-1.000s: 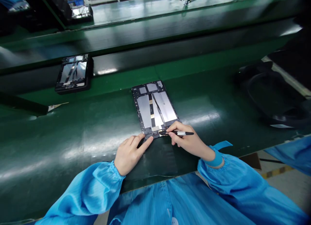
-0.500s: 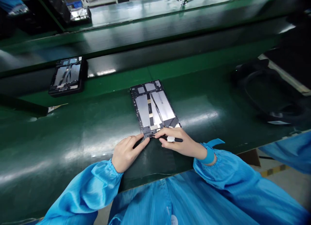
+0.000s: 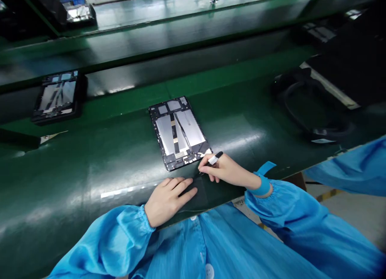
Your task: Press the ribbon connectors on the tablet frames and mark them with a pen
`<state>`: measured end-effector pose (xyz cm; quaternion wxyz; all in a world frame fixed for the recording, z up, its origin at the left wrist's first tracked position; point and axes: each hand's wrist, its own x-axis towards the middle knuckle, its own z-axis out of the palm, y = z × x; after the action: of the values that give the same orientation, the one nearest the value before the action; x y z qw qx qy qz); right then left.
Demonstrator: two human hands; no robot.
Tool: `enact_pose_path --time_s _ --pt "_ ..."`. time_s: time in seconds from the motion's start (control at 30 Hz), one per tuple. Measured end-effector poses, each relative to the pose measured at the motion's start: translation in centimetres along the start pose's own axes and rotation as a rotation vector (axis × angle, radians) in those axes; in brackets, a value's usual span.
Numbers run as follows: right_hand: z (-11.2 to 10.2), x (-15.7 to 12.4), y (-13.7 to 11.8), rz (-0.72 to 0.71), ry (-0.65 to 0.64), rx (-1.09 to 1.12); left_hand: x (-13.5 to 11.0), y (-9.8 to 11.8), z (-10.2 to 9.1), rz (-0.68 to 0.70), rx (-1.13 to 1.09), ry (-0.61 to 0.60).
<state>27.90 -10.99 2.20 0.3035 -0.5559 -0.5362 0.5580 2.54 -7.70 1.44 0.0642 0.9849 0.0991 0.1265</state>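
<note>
An opened tablet (image 3: pixel 193 126) lies on the green bench, its inside facing up. It shows silver battery panels, a black flat cable and small boards along its near edge. My right hand (image 3: pixel 221 166) is just off the near right corner of the tablet, closed on a slim black pen-shaped tool with a white band (image 3: pixel 214 158). The tool's thin tip points down near the bench; its exact kind is not clear. Below the tablet, my left hand (image 3: pixel 170 198) rests palm down on the bench, fingers stretched out and holding nothing.
A second opened tablet (image 3: pixel 58 94) sits on a dark block at the left. To the right lies a black looped object (image 3: pixel 304 106), beside a dark panel with a pale edge (image 3: pixel 330 86). Another person's blue sleeve (image 3: pixel 350 170) shows at the right edge.
Both hands have come away from the tablet's near edge, the left one back toward me and opening out. The tool has left the tablet with my right hand. The view has shifted.
</note>
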Motion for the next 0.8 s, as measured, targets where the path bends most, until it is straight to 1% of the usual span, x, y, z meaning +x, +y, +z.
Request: enact_pose_path --time_s 0.1,0.2,0.3,0.4,0.57,0.63,0.67,0.73,0.8 --pt "0.0 0.2 -0.3 -0.080 0.008 -0.143 0.2 0.0 0.6 -0.003 0.005 -0.045" --pt "0.1 0.7 -1.0 -0.167 0.022 -0.261 0.0 -0.2 0.8 -0.014 -0.003 -0.035" --pt "0.2 0.9 -1.4 -0.217 0.015 -0.353 0.0 -0.2 0.7 -0.021 -0.022 -0.020" --pt "0.4 1.0 -1.4 -0.231 0.011 -0.383 0.0 -0.1 0.6 -0.024 -0.040 -0.006" --pt "0.6 0.8 -0.9 -0.214 0.023 -0.370 0.1 -0.1 0.8 -0.029 -0.038 0.005" --pt "0.6 0.7 -0.5 -0.197 0.020 -0.301 0.1 0.0 0.9 -0.029 -0.036 0.005" --pt "0.5 0.7 -0.4 -0.178 0.011 -0.218 0.1 0.1 0.9 -0.030 -0.035 0.004" --pt "0.2 0.9 -0.4 -0.116 -0.010 0.017 0.2 0.2 0.8 -0.030 -0.030 0.008" --pt "-0.3 1.4 -1.0 -0.053 -0.011 0.223 0.1 0.1 0.5 -0.039 -0.032 0.041"
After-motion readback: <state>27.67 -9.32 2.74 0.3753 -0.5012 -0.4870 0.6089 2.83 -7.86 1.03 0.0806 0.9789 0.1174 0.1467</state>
